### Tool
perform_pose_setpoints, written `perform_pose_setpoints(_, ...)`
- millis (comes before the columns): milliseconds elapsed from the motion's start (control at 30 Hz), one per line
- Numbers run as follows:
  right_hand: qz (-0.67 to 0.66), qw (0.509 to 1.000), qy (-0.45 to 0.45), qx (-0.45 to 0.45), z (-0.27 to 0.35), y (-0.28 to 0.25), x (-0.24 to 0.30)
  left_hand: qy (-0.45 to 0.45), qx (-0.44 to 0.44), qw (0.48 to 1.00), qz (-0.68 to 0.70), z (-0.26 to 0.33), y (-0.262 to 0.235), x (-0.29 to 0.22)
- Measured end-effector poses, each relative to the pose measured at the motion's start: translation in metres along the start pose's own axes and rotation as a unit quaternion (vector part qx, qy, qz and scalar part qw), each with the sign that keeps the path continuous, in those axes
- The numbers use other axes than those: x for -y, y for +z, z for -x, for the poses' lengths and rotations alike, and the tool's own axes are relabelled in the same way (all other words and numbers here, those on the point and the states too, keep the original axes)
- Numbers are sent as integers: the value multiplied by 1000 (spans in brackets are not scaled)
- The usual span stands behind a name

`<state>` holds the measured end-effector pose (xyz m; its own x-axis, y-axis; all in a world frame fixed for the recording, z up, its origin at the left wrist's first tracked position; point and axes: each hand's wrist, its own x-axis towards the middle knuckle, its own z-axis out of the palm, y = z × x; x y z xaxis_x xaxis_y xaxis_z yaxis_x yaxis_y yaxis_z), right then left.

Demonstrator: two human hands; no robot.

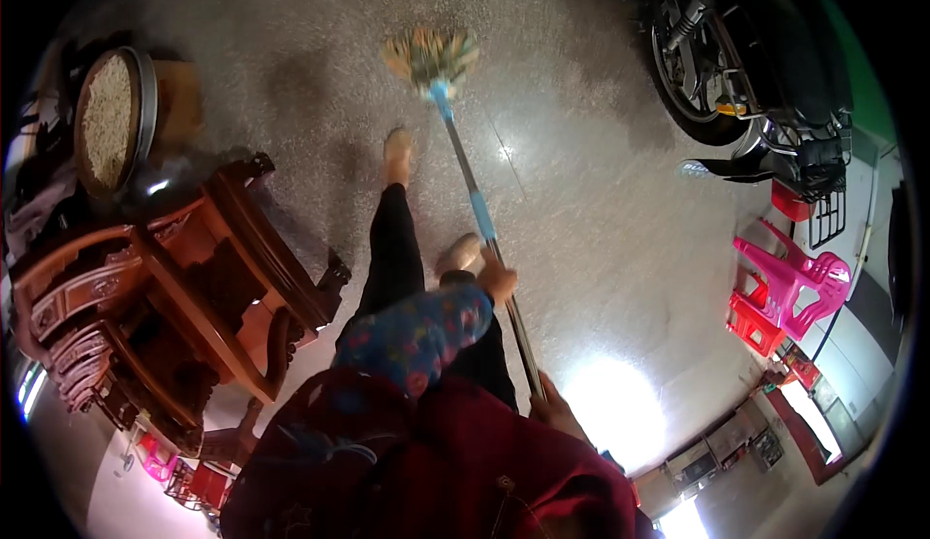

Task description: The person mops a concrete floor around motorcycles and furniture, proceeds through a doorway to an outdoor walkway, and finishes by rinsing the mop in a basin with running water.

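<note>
Broom (463, 156), slim-poled in metal with light-blue collars and a flared yellow-green bristle head (432, 58), lies ahead of your grip on the speckled grey floor (601, 219), well in from that floor's right-hand edge, where a bright-pink plastic seat (783, 273) stands. Its long axis slants forward and slightly left, past your forward foot (397, 159). The head is blurred, so whether every bristle touches down cannot be told. Your left hand (499, 280) is nearer the head, fingers wrapped around the pole behind the lower collar (481, 215); your right hand (554, 411), partly hidden, grasps farther back. Steering the head probably turns on that spacing: left hand as front pivot, right guiding the rear.
</note>
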<state>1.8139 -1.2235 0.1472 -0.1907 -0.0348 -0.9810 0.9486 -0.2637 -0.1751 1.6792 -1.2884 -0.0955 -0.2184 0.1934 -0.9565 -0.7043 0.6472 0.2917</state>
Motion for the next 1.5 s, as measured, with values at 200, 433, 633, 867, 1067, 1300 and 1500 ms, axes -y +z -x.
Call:
perform_pose_setpoints(200,90,994,35,-46,46,-23,-36,262,45,914,-308,9,54,77)
perform_pose_setpoints(433,-12,998,49,-22,-29,-1,78,154,-99,981,-60,-74,-26,-18)
perform_pose_setpoints(633,39,982,-83,163,-150,72,206,235,-255,938,5,-256,-263,-37)
perform_pose_setpoints(867,33,988,-107,105,-180,93,217,190,-238,941,-150,-165,-257,-134)
perform_pose_setpoints(1067,62,991,119,10,-70,45,129,39,-144,987,62,-65,-121,-37)
perform_pose_setpoints(1300,148,978,144,-14,-5,19,144,-44,-29,994,96,17,-71,-25)
perform_pose_setpoints(1500,164,984,38,60,-79,37,197,22,-124,989,82,-62,-168,-73)
